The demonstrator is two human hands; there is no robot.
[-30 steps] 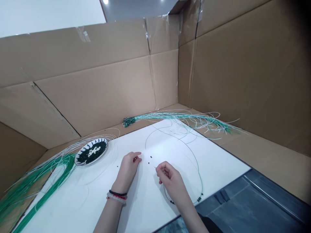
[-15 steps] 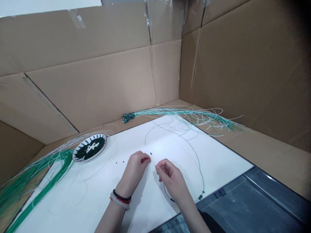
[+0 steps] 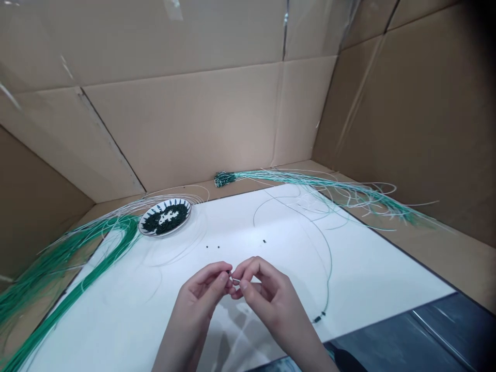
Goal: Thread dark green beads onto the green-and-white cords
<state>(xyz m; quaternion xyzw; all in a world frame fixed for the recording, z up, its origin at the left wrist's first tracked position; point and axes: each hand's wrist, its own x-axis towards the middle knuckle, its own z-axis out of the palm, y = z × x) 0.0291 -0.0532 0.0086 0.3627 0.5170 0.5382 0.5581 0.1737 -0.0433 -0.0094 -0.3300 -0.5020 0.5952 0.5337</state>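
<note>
Above the front of the white board, my left hand [image 3: 204,292] pinches a small dark bead [image 3: 228,272] between thumb and forefinger. My right hand [image 3: 267,292] grips a thin cord [image 3: 236,280], its end meeting the bead at the left fingertips. Whether the cord passes through the bead is too small to tell. A green cord [image 3: 330,263] curves over the board at the right, with several dark beads [image 3: 319,318] strung near its lower end. Loose on the board lie two dark beads [image 3: 213,247] and another dark bead [image 3: 264,241].
A patterned plate [image 3: 187,214] of dark beads stands at the left on the white board [image 3: 127,310]. Bundled green cords [image 3: 104,258] lie beside it. Another cord bundle [image 3: 294,178] stretches along the back. Cardboard walls [image 3: 201,113] enclose the area.
My left hand has picked up a bead and moved right to meet my right hand. The bead now touches the cord end. The view has tilted down and shifted.
</note>
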